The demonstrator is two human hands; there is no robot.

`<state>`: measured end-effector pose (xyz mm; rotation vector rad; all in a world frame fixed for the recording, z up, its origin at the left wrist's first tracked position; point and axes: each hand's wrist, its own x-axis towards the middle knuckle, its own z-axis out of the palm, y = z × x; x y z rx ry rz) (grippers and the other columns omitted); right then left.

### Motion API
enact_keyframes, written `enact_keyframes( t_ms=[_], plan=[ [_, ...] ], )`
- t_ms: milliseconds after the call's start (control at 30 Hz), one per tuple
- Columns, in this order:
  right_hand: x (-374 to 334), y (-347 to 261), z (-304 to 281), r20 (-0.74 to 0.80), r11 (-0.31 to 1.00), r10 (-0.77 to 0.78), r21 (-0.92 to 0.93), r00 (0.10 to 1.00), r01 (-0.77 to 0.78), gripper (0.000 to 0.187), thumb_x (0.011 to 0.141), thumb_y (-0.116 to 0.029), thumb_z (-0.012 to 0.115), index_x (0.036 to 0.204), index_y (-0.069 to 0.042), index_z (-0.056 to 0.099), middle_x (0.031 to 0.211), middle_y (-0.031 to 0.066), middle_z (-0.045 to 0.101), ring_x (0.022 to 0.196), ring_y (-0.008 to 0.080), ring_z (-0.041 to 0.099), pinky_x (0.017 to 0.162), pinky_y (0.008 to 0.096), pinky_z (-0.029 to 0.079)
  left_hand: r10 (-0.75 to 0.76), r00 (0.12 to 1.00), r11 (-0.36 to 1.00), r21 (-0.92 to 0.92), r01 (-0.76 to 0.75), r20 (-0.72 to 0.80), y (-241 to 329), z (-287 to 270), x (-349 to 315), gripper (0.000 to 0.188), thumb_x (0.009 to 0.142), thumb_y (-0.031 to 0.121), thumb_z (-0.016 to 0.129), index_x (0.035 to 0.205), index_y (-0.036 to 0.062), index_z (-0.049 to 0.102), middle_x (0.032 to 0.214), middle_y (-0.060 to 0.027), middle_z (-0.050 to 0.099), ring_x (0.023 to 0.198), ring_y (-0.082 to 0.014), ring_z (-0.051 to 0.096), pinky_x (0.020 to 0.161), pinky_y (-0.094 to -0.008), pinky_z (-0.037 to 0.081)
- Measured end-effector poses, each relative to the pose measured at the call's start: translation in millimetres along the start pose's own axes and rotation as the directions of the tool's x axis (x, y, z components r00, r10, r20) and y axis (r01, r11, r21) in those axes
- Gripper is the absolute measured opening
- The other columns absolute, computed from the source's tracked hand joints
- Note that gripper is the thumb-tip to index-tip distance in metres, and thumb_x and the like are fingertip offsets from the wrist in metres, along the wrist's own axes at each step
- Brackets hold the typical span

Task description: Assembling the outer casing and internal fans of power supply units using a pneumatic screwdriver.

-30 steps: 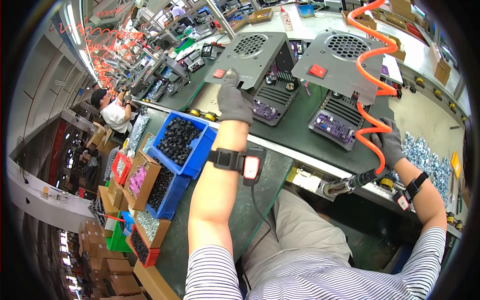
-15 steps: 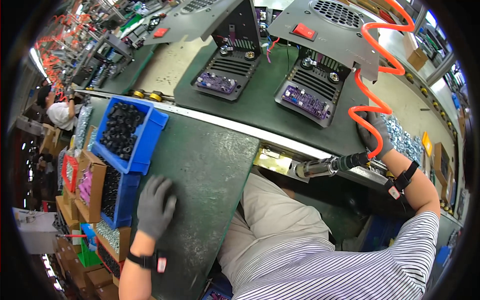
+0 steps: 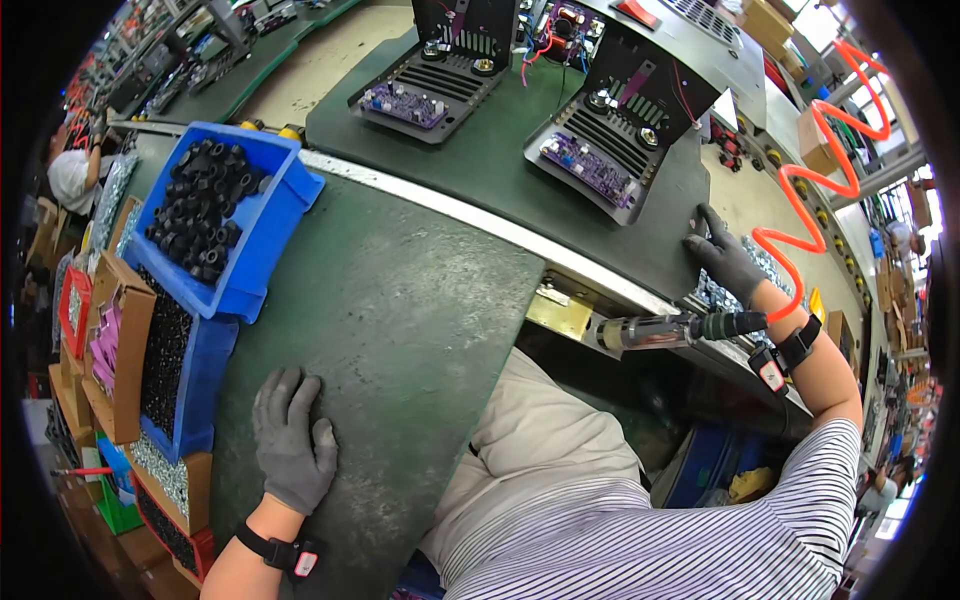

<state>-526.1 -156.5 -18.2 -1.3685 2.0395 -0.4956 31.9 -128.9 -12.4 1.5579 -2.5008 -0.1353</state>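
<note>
My left hand [image 3: 292, 440], in a grey glove, lies on the green worktop [image 3: 400, 280] beside the blue bins, fingers stretched out and holding nothing. At the right, my gloved right hand [image 3: 730, 262] is at the near right corner of a dark green board [image 3: 500, 170]; its thumb and forefinger are apart, and the other fingers are partly hidden. On that board stand two black metal housings, left [image 3: 425, 85] and right [image 3: 600, 150]. Each carries a purple circuit board; the right circuit board [image 3: 590, 170] is nearest my right hand. A power screwdriver [image 3: 655, 331] lies below my right wrist.
An orange coiled hose [image 3: 790, 240] runs from the screwdriver up to the right. Blue bins hold black caps [image 3: 205, 205] and small black parts [image 3: 165, 350]. Silvery screws [image 3: 770, 265] lie past my right hand. A metal rail [image 3: 430, 205] separates the worktop from the board.
The whole view has shifted, with the housings now higher and further left. My left hand has slid nearer me on the worktop. My right hand's thumb and forefinger now show more clearly.
</note>
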Motion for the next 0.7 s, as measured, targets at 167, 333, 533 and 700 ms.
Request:
enact_keyframes(
  t_ms=[167, 333, 533, 700],
  plan=[
    [28, -54, 19, 0.100, 0.998, -0.065, 0.015, 0.993, 0.064, 0.074, 0.090, -0.040, 0.054, 0.144, -0.004, 0.019, 0.115, 0.0202, 0.055, 0.098, 0.0247, 0.058, 0.080, 0.0304, 0.046, -0.035, 0.999, 0.999, -0.003, 0.035, 0.008, 0, -3, 2, 0.042, 0.078, 0.016, 0.052, 0.118, 0.0033, 0.051, 0.126, -0.0211, 0.046, 0.121, -0.0411, 0.040, 0.103, -0.0502, 0.029],
    [65, -114, 57, 0.315, 0.929, -0.155, 0.369, 0.936, 0.030, 0.069, 0.089, -0.040, 0.055, 0.142, -0.007, 0.026, 0.078, 0.0004, 0.044, 0.057, 0.0070, 0.035, 0.049, 0.0222, 0.029, -0.022, 1.000, 0.999, -0.034, 0.022, 0.006, -5, -3, 2, 0.042, 0.078, 0.018, 0.052, 0.117, 0.0042, 0.051, 0.123, -0.0199, 0.047, 0.119, -0.0405, 0.042, 0.102, -0.0510, 0.030],
    [100, -158, 94, 0.411, 0.823, -0.310, 0.568, 0.857, 0.025, 0.065, 0.092, -0.030, 0.053, 0.144, -0.003, 0.025, 0.118, 0.0074, 0.051, 0.088, 0.0110, 0.051, 0.081, 0.0250, 0.044, -0.015, 1.000, 1.000, -0.025, 0.016, 0.022, -12, -2, 4, 0.040, 0.082, 0.028, 0.051, 0.116, 0.0053, 0.053, 0.122, -0.0180, 0.048, 0.119, -0.0394, 0.043, 0.101, -0.0504, 0.031],
    [98, -176, 85, 0.503, 0.803, -0.593, 0.309, 0.629, 0.509, 0.065, 0.092, -0.034, 0.053, 0.143, -0.004, 0.027, 0.144, 0.0127, 0.037, 0.134, 0.0225, 0.031, 0.112, 0.0333, 0.018, -0.014, 0.998, 0.997, -0.080, 0.018, 0.059, -12, -6, 4, 0.044, 0.080, 0.028, 0.054, 0.119, 0.0068, 0.051, 0.124, -0.0172, 0.048, 0.121, -0.0394, 0.041, 0.102, -0.0509, 0.030]
  ],
)
